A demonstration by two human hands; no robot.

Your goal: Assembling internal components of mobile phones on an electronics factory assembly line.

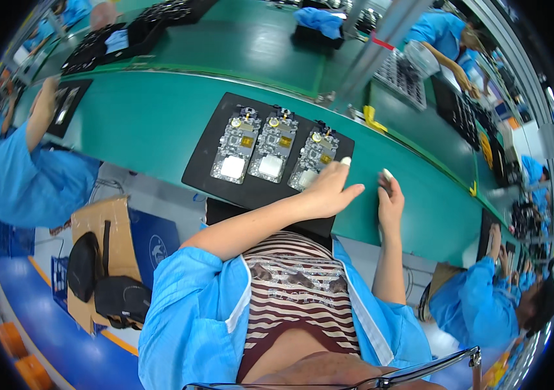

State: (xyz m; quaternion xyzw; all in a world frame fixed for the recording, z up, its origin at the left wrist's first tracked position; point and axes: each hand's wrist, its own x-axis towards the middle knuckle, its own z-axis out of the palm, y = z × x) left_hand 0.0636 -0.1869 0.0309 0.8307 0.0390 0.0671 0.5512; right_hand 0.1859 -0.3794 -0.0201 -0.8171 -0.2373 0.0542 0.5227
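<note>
Three grey circuit boards lie side by side on a black mat (205, 159): a left board (236, 144), a middle board (274, 148) and a right board (316, 155). Each carries a pale silver square and a small gold-coloured patch. My left hand (326, 192) reaches over the lower end of the right board and hides part of it; thumb and forefinger are apart, with nothing seen between them. To the right of the mat, my right hand (390, 203) hovers over the green bench, fingers slightly bent and apart, holding nothing visible. White covers show on a fingertip of each hand.
The green bench (134, 123) runs across in front of me. A metal post (374, 55) and a yellow bracket (372, 119) stand at its far edge. Co-workers in blue sit at left (36, 182) and right (478, 302). Black bags (121, 298) rest on cardboard at lower left.
</note>
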